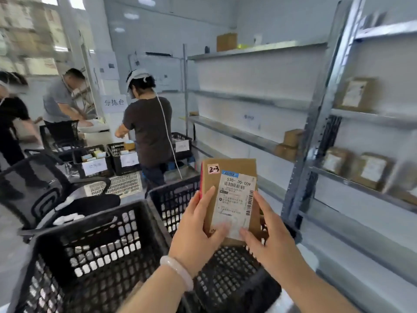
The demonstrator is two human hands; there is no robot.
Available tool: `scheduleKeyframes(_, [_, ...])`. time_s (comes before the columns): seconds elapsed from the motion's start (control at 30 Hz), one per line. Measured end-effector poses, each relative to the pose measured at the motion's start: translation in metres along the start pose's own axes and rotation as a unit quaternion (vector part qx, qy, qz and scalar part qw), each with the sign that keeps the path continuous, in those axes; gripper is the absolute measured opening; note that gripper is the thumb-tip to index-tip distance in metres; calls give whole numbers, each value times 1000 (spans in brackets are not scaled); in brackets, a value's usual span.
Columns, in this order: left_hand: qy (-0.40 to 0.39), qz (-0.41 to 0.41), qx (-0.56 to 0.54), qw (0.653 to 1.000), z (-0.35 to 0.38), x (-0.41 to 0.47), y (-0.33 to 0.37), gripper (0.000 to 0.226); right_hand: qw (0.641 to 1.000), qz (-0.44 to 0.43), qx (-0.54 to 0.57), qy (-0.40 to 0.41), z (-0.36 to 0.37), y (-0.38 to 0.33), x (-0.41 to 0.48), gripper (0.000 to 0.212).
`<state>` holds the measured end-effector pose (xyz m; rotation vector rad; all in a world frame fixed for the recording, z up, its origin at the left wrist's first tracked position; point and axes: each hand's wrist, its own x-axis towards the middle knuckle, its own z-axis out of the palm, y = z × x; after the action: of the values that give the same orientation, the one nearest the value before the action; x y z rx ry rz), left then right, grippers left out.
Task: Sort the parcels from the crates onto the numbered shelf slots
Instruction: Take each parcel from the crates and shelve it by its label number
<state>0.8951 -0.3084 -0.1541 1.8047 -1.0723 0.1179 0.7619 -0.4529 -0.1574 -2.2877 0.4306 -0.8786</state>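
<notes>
Left hand (pixel 198 229) and right hand (pixel 268 238) pinch the parcel (pixel 232 195) by its lower corners, holding it upright over the crate (pixel 225 274) at 6 o'clock. Risk: this low grip may let it topple. Misreading the sticker (pixel 213 169) would misplace it on the shelf (pixel 352 183) at 3 o'clock.

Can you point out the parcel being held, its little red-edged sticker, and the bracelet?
parcel (pixel 228 199): head view, on its white shipping label.
sticker (pixel 213 168): head view, middle of the handwritten mark.
bracelet (pixel 178 271): head view, middle of the pale band.
</notes>
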Motion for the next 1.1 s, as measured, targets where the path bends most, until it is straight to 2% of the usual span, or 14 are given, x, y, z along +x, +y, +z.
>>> scheduleKeyframes(0.17, [-67,28,-32,997,82,28,55,91,998,27,-23,47,-81,52,-14,89])
scheduleKeyframes(0.43, [-129,83,-141,978,259,47,153,99,983,121,-81,113,-242,150,-65,92])
scheduleKeyframes(0.57, [-190,98,-180,960,343,45,206,96,969,172,-97,150,-318,189,-104,89])
scheduleKeyframes(0.87, [-300,133,-246,912,483,30,289,92,918,259,-214,211,-425,241,-180,77])
scheduleKeyframes(1.1, [-353,181,-230,889,580,29,339,96,870,342,-269,234,-485,282,-214,77])
